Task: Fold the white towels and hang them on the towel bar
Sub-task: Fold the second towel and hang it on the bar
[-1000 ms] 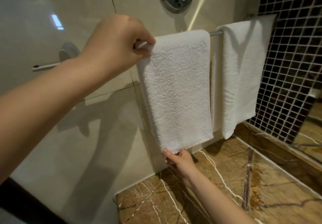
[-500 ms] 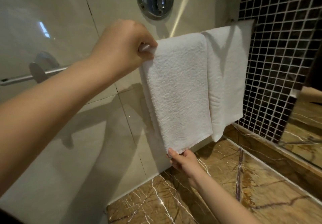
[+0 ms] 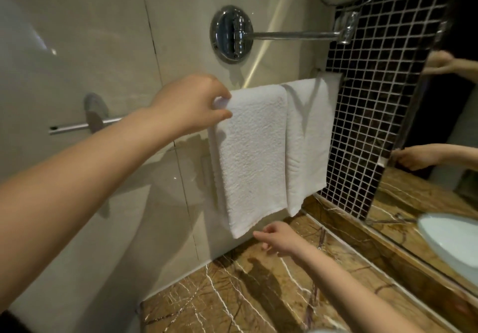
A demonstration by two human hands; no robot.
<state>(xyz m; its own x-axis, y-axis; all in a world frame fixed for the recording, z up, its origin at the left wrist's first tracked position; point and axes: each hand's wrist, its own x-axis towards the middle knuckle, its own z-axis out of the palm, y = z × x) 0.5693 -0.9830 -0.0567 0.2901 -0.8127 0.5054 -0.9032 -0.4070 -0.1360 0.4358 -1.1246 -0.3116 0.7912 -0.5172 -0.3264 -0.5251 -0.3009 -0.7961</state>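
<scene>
We face a cream tiled wall (image 3: pixel 77 35) that fills the left and middle of the view. Below it runs a brown veined marble counter (image 3: pixel 258 294), meeting the wall along its back edge. At the counter's right end stands a strip of dark mosaic (image 3: pixel 367 125), and beside that a mirror (image 3: pixel 445 115), in which we see two hands and a pale basin reflected.

Two white towels hang folded over the bar (image 3: pixel 77 126) above the counter's back edge. The near towel (image 3: pixel 253 151) is the longer looking one, and its lower corner hangs just above the counter. The far towel (image 3: pixel 307 138) hangs against it on the right, with its left edge tucked behind the near one and its right edge close to the mosaic. The bar's bare left end sticks out past a round wall mount.

Above the towels a chrome disc (image 3: pixel 231 33) carries a thin arm reaching right.

The left hand (image 3: pixel 191 105) pinches the near towel's top left corner between thumb and fingers, right at the bar. The right hand (image 3: pixel 280 238) hovers over the counter just beside the towel's lower corner, with its fingers loose and spread, holding nothing and apart from the cloth.
</scene>
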